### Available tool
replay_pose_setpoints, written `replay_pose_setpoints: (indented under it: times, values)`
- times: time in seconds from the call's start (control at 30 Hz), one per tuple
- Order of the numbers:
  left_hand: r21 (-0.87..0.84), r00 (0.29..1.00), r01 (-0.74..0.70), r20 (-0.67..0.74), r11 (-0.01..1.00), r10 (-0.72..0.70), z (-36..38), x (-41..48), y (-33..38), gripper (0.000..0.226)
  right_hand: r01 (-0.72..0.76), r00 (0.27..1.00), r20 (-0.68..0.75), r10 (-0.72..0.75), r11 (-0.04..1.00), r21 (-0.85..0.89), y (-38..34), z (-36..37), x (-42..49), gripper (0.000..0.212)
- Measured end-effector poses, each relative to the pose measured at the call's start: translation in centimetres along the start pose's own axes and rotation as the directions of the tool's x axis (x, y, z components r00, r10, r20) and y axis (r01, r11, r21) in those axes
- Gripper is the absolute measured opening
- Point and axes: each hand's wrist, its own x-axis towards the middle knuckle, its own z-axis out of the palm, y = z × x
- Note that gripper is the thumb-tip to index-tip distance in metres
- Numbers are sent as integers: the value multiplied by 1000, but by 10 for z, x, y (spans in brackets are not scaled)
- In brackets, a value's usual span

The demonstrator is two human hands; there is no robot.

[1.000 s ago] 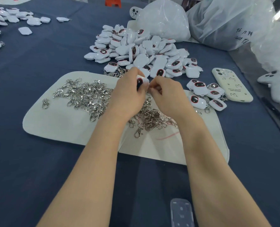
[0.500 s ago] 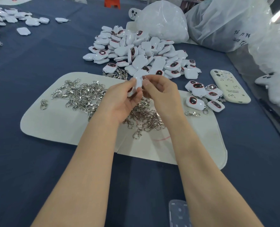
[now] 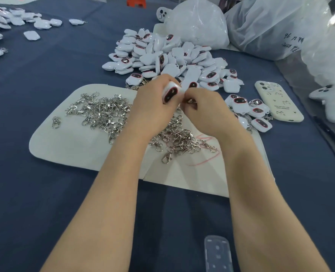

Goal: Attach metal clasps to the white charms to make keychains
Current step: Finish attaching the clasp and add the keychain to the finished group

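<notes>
- One white charm is gripped in the curled fingers of the left hand, just above the middle of the frame. Its dark, red-rimmed face is turned toward the camera, probably so that its edge is offered to the other hand.
- A metal clasp, of which only a small glint shows, is pinched between the fingertips of the right hand, at the charm's right edge. Whether it is already hooked on cannot be told.
- Both hands are held close together above the white mat, presumably so that the small parts can be seen and steadied against each other.
- The loose clasps are spread on the mat at centre left and under the wrists, within easy reach of either hand. The pale mat likely keeps them from being lost on the blue tablecloth.
- The heap of charms is piled just beyond the hands, at upper centre, as the supply.
- A smaller cluster of charms lies at centre right, beside a cream phone. Metal shows among them, so they are judged to be finished keychains, set apart from the supply.
- The heap is large, so much of the task is judged to be left.
</notes>
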Motion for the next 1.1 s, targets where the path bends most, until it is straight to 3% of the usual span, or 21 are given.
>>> replay_pose_setpoints:
  times: [0.07, 0.1, 0.2, 0.3, 0.4, 0.5, 0.57, 0.6, 0.7, 0.73, 0.8, 0.9, 0.97, 1.03, 1.1]
  values:
    - [-239, 985, 170, 14, 956, -172, 4, -1, -5, 13, -90, 993, -63, 101, 985, 149, 1, 5, -2, 8]
    - [-404, 952, 295, 48, 866, -302, 6, -1, -7, 11, -130, 980, -112, 165, 954, 269, -1, 9, -3, 6]
    - [-720, 805, 523, 240, 456, -543, 9, -2, -14, 8, -186, 942, -129, 309, 802, 567, -8, 25, -4, 5]
    - [-820, 739, 542, 360, 185, -569, 7, -2, -15, 11, -184, 930, -114, 349, 710, 680, -12, 33, -5, 4]
    - [-844, 699, 535, 459, -25, -548, 3, -2, -14, 15, -142, 933, -134, 334, 684, 715, -12, 34, -3, 7]
    - [-834, 669, 538, 512, -124, -538, 1, -2, -14, 15, -60, 941, -248, 232, 831, 552, -11, 36, -5, 5]
    - [-839, 679, 542, 473, -51, -561, 2, -1, -14, 13, -27, 948, -281, 148, 919, 393, -10, 35, -6, 9]
    - [-835, 702, 546, 410, 69, -583, 3, 0, -13, 11, -33, 957, -259, 127, 940, 338, -9, 33, -5, 12]
    - [-625, 845, 480, 141, 615, -516, 3, 1, -11, 5, -90, 981, -152, 120, 978, 189, -4, 23, -2, 18]
    - [-518, 892, 417, 78, 746, -445, 2, 1, -10, 7, -94, 985, -130, 114, 984, 152, -2, 20, -1, 19]
    - [-344, 954, 288, 21, 894, -299, 0, 1, -7, 12, -78, 991, -103, 89, 991, 105, -1, 16, -1, 19]
    - [-103, 994, 110, 29, 989, -108, -2, -2, -5, 10, -73, 997, -34, 75, 996, 60, 0, 14, -2, 18]
    - [-26, 995, 91, 44, 996, -89, 0, -3, -6, 7, -89, 996, 2, 89, 994, 62, 3, 12, -3, 15]
    - [-177, 976, 220, 45, 959, -215, 3, -3, -9, 6, -135, 991, 10, 136, 974, 179, 5, 12, -3, 13]
    - [-451, 910, 395, 70, 800, -409, 4, -2, -10, 6, -191, 980, 28, 196, 894, 406, 7, 13, -5, 16]
